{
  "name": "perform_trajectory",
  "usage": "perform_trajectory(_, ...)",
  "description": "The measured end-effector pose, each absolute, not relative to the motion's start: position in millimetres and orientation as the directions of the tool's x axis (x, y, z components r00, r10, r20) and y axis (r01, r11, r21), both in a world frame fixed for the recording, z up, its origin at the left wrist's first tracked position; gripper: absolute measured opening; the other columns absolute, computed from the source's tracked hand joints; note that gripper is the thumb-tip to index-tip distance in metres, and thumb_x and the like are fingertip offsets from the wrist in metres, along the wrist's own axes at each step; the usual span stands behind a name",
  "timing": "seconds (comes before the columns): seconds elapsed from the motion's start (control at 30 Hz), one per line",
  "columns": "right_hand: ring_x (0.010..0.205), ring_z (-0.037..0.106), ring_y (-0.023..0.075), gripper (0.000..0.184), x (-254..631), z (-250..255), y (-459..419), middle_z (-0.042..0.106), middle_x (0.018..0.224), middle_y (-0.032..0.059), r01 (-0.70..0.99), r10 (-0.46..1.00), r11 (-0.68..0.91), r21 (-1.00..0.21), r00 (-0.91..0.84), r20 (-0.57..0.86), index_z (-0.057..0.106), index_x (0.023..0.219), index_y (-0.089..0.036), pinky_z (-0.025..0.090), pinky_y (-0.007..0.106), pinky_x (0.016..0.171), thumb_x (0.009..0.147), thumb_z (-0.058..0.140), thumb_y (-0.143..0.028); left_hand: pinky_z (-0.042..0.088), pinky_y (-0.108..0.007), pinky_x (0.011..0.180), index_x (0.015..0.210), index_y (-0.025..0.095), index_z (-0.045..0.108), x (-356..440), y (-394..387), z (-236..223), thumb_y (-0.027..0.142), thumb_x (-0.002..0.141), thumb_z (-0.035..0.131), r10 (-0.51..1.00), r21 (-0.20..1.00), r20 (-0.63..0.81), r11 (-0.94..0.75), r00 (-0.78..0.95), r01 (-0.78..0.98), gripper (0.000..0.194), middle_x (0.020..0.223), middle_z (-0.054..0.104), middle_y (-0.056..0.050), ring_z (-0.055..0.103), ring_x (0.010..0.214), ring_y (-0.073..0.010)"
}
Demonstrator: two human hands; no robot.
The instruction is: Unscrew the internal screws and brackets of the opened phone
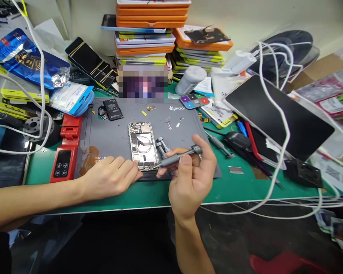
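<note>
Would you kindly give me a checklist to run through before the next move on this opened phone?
1. Right hand gripping the screwdriver: ok.
2. Left hand at the opened phone, by its lower left corner: ok.
3. Screwdriver tip seated in a screw: cannot tell, too small.
4. Black battery apart from the phone: ok, on the gray mat.
5. Second screwdriver well away from the phone: not ok, close by its right edge.

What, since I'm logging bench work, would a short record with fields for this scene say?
Left hand: at the near left corner of the opened phone
Right hand: holds a grey screwdriver, tip at the phone's near edge
Phone: innards showing, on the grey mat
Battery: on the mat, beyond the phone and to its left
Red gadget: at the mat's left side
</note>
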State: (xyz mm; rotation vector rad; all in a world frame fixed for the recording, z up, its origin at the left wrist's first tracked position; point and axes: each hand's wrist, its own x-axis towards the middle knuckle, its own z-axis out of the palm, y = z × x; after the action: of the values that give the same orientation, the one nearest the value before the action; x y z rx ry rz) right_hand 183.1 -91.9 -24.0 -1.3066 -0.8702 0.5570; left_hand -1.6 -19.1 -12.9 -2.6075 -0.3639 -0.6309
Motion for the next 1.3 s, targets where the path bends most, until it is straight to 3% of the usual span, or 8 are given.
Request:
perform_trajectory(0.2, 0.060, 0.071, 0.0172, 0.038, 181.7, -26.0, -96.1, 0.072, 0.100, 0.0049, 0.152, 0.812, 0.166, -0.974, 0.540, 0.223, 0.047, 0.142, -0.038, 0.067, 0.039, 0.061, 0.104, 0.048, -0.039, 0.035, -0.032, 0.052, 0.099, 0.011, 0.070, -1.3, -19.4, -11.3, 0.036, 0.103, 0.065, 0.142, -0.375, 0.465, -0.863, 0.874, 0.340, 0.026, 0.069, 0.058, 0.003, 0.052, 0.060, -0.0127)
perform_trajectory(0.63, 0.067, 0.076, 0.0198, 0.038, 181.3, -26.9, -97.3, 0.076, 0.107, 0.0055, 0.160, 0.823, 0.182, -0.970, 0.515, 0.239, 0.048, 0.143, -0.039, 0.070, 0.043, 0.067, 0.105, 0.049, -0.034, 0.037, -0.031, 0.048, 0.102, 0.011, 0.071, -1.7, -19.6, -10.3, 0.025, 0.099, 0.069, 0.135, -0.401, 0.396, -0.864, 0.908, 0.303, 0.014, 0.069, 0.051, 0.004, 0.050, 0.058, -0.0125)
perform_trajectory(0.8, 0.084, 0.081, 0.0245, 0.039, 181.6, -25.5, -97.5, 0.075, 0.124, 0.0083, 0.148, 0.848, 0.152, -0.977, 0.488, 0.205, 0.045, 0.144, -0.039, 0.071, 0.047, 0.074, 0.105, 0.047, -0.035, 0.037, -0.030, 0.048, 0.100, 0.012, 0.070, -1.3, -18.9, -8.9, 0.024, 0.099, 0.067, 0.133, -0.409, 0.388, -0.862, 0.912, 0.300, 0.012, 0.068, 0.052, 0.004, 0.050, 0.058, -0.0123)
perform_trajectory(0.97, 0.101, 0.080, 0.0288, 0.040, 182.7, -22.9, -97.5, 0.074, 0.126, 0.0093, 0.135, 0.865, 0.113, -0.984, 0.474, 0.165, 0.045, 0.145, -0.039, 0.070, 0.049, 0.079, 0.105, 0.047, -0.037, 0.037, -0.031, 0.048, 0.101, 0.013, 0.070, -1.3, -18.5, -8.3, 0.025, 0.101, 0.065, 0.133, -0.416, 0.364, -0.862, 0.922, 0.289, 0.013, 0.066, 0.051, 0.004, 0.049, 0.057, -0.0129)
perform_trajectory(1.17, 0.067, 0.074, 0.0163, 0.038, 183.2, -21.8, -96.3, 0.075, 0.111, 0.0053, 0.159, 0.848, 0.124, -0.979, 0.496, 0.188, 0.045, 0.144, -0.038, 0.066, 0.036, 0.061, 0.106, 0.046, -0.036, 0.037, -0.031, 0.047, 0.104, 0.010, 0.071, 0.4, -16.9, -6.7, 0.025, 0.100, 0.067, 0.123, -0.395, 0.375, -0.876, 0.919, 0.278, 0.016, 0.065, 0.050, 0.005, 0.048, 0.056, -0.0124)
perform_trajectory(1.3, 0.059, 0.068, 0.0128, 0.038, 183.5, -20.8, -96.1, 0.073, 0.107, 0.0031, 0.150, 0.833, 0.162, -0.975, 0.509, 0.217, 0.046, 0.144, -0.038, 0.063, 0.034, 0.057, 0.106, 0.046, -0.035, 0.037, -0.030, 0.048, 0.103, 0.012, 0.071, 1.3, -16.5, -5.6, 0.024, 0.102, 0.064, 0.125, -0.391, 0.374, -0.877, 0.919, 0.279, 0.014, 0.064, 0.051, 0.004, 0.048, 0.056, -0.0121)
